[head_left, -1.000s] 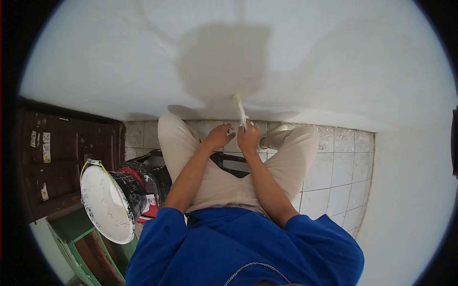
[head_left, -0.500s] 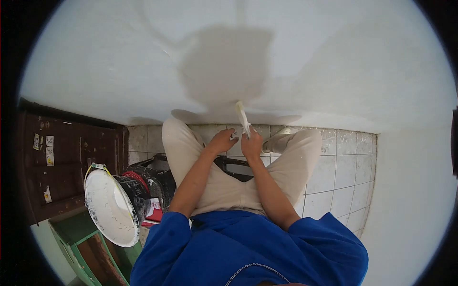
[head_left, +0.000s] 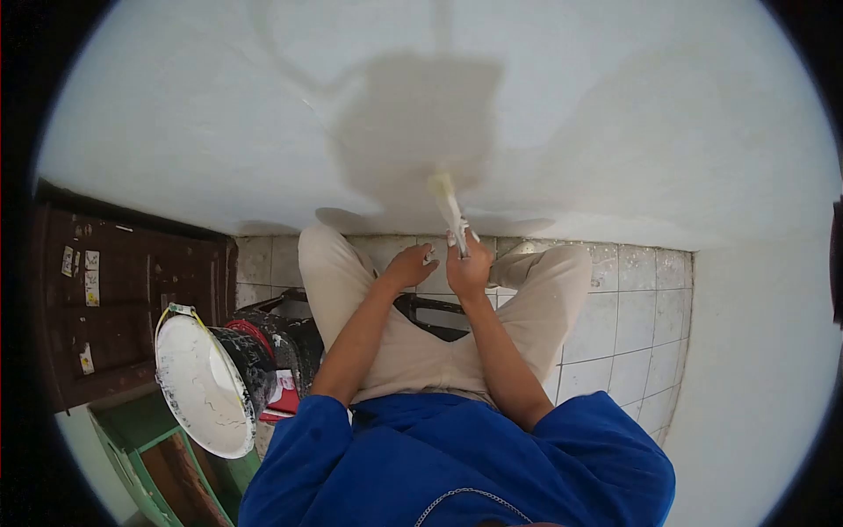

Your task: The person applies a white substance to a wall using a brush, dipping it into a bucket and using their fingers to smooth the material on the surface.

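My right hand [head_left: 469, 266] is closed round the handle of a paint brush [head_left: 449, 206], whose pale bristles point up at the white wall [head_left: 562, 158]. The handle is smeared with white. To its left, my left hand [head_left: 409, 267] is held over my knees with its fingers curled round something small and whitish that I cannot make out. The two hands are apart. A broad shadow lies on the wall above the brush.
A white-coated bucket [head_left: 198, 386] stands at the left beside a black, paint-splashed object [head_left: 294, 338]. Beyond it are a brown door [head_left: 123, 290] and a green wooden frame [head_left: 145, 461]. Speckled floor tiles [head_left: 588, 325] lie to the right, bounded by a side wall.
The brush has tilted and shifted slightly, its bristles now a little higher in view. My right hand has moved slightly to the right and turned; my left hand has shifted a little downward.
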`<state>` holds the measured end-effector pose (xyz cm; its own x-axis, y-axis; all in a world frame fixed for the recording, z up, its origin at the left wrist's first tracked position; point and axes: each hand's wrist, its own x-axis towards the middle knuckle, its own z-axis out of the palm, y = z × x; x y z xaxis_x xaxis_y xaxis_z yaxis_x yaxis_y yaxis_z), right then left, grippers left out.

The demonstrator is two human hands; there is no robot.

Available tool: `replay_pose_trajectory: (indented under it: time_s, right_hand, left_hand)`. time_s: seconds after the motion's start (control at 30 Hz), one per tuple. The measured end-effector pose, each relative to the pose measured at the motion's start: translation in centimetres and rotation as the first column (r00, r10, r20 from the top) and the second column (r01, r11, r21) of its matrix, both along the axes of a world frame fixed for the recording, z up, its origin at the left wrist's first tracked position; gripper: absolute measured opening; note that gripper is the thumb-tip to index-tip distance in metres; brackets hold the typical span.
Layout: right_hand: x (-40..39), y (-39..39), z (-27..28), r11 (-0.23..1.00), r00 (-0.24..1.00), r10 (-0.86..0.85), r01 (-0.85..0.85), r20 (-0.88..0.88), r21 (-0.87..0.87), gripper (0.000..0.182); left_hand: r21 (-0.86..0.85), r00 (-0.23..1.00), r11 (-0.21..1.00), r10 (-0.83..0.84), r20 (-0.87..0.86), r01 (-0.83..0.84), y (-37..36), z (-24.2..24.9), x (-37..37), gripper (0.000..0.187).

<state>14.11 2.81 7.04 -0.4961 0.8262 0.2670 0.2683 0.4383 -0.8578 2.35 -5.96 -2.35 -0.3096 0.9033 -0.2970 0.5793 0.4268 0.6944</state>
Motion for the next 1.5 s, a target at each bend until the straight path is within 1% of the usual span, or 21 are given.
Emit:
replay_pose_trajectory:
  time_s: [0.1, 0.13, 0.2, 0.27, 0.3, 0.4, 0.5, 0.6, 0.67, 0.7, 0.8, 0.9, 1.0, 1.1, 1.2, 1.27, 1.3, 1.33, 1.37, 1.43, 1.5]
  right_hand:
    - [-0.5, 0.1, 2.3, 0.995, 0.996, -0.038, 0.045, -0.076, 0.093, 0.022]
    - [-0.5, 0.0, 1.0, 0.994, 0.999, -0.028, 0.032, -0.037, 0.103, 0.02]
    - [-0.6, 0.1, -3.7, 0.992, 0.999, -0.018, 0.014, 0.031, 0.126, 0.017]
    - [0.5, -0.4, -7.6, 0.995, 0.99, -0.052, 0.041, 0.134, 0.086, 0.015]
    - [0.6, -0.5, -8.3, 0.996, 0.98, -0.065, 0.054, 0.186, 0.067, 0.015]
    - [0.0, 0.1, 0.1, 0.999, 1.0, 0.004, -0.003, 0.004, -0.043, 0.015]
    - [0.2, -0.4, 3.1, 0.999, 0.992, -0.045, 0.047, -0.117, 0.016, 0.015]
    - [-0.5, 0.5, -0.3, 0.991, 0.998, -0.055, 0.052, 0.021, 0.122, 0.021]
    - [0.0, 0.2, -3.0, 0.995, 0.988, -0.056, 0.042, 0.147, 0.095, 0.02]
    - [-0.1, 0.0, -2.7, 0.996, 0.978, -0.056, 0.04, 0.201, 0.084, 0.02]
    - [0.7, -0.3, -0.8, 1.0, 1.0, 0.009, -0.009, 0.008, 0.014, 0.02]
    - [-0.5, -0.1, 2.9, 0.967, 0.965, -0.122, 0.168, -0.231, 0.192, 0.022]
    - [-0.5, 0.6, -0.2, 0.942, 0.986, -0.169, 0.162, -0.003, 0.295, 0.024]
    - [0.9, -0.2, -6.0, 0.988, 0.978, -0.123, 0.104, 0.171, 0.111, 0.02]
    - [1.8, -0.1, -0.3, 0.996, 0.997, -0.075, 0.075, 0.003, 0.053, 0.023]
    - [1.2, 0.4, 4.5, 0.981, 0.983, -0.106, 0.128, -0.148, 0.146, 0.022]
    - [0.8, 0.7, 6.0, 0.97, 0.969, -0.116, 0.158, -0.218, 0.184, 0.022]
    - [0.0, 0.9, 6.5, 0.951, 0.948, -0.184, 0.238, -0.258, 0.197, 0.019]
    - [0.1, 1.0, 5.4, 0.955, 0.967, -0.164, 0.204, -0.193, 0.214, 0.018]
    - [0.1, 1.5, 0.9, 0.96, 0.989, -0.132, 0.145, -0.072, 0.239, 0.016]
    - [1.4, 0.4, -3.6, 0.977, 0.988, -0.156, 0.154, 0.006, 0.149, 0.014]
  left_hand:
    - [-0.028, 1.0, 1.0, -0.014, 0.009, 0.014, 0.2, -0.1, -0.1, 0.037]
    - [-0.023, 1.0, 1.0, -0.017, 0.019, 0.018, 0.1, -0.4, -0.1, 0.037]
    - [-0.008, 0.999, 0.999, -0.032, 0.027, 0.033, 0.1, -0.7, -0.1, 0.038]
    - [0.012, 1.0, 1.0, -0.028, -0.002, 0.028, 0.1, -0.6, 0.1, 0.037]
    - [0.022, 1.0, 0.999, -0.023, -0.016, 0.023, 0.0, -0.4, 0.2, 0.037]
    - [0.0, 1.0, 1.0, -0.015, 0.001, 0.015, 0.1, 0.0, 0.0, 0.038]
    - [-0.009, 1.0, 1.0, 0.001, 0.013, -0.001, 0.3, 0.4, 0.0, 0.04]
    - [-0.059, 0.999, 0.998, -0.034, 0.002, 0.034, 0.3, 0.9, 0.0, 0.041]
    - [-0.022, 0.999, 0.999, -0.029, 0.013, 0.03, 0.2, 0.5, 0.4, 0.041]
    - [0.001, 1.0, 1.0, -0.028, 0.011, 0.028, 0.4, 0.3, 0.2, 0.041]
    - [0.024, 0.999, 1.0, 0.001, 0.039, -0.002, 0.0, -0.5, -0.1, 0.04]
    - [-0.012, 1.0, 1.0, -0.01, 0.016, 0.01, 0.3, 0.8, 0.0, 0.041]
    - [-0.011, 1.0, 1.0, -0.02, 0.02, 0.02, 0.3, -0.5, -0.1, 0.04]
    - [-0.002, 1.0, 1.0, -0.017, 0.007, 0.017, -0.1, 0.1, 0.0, 0.04]
    - [0.023, 1.0, 1.0, -0.003, 0.026, 0.003, -0.1, -0.2, -0.1, 0.039]
    - [0.027, 1.0, 1.0, 0.004, 0.029, -0.005, 0.2, -0.2, -0.2, 0.039]
    - [0.024, 0.999, 1.0, 0.007, 0.035, -0.008, 0.1, -0.3, 0.2, 0.039]
    - [0.011, 0.999, 1.0, -0.001, 0.046, 0.001, 0.2, -0.1, 0.3, 0.038]
    - [-0.002, 0.999, 1.0, -0.012, 0.048, 0.012, 0.2, 0.3, 0.1, 0.038]
    - [0.001, 0.999, 1.0, -0.026, 0.03, 0.026, 0.0, 0.6, -0.2, 0.038]
    - [0.042, 1.0, 0.999, -0.025, -0.011, 0.026, -0.2, 0.2, 0.0, 0.038]
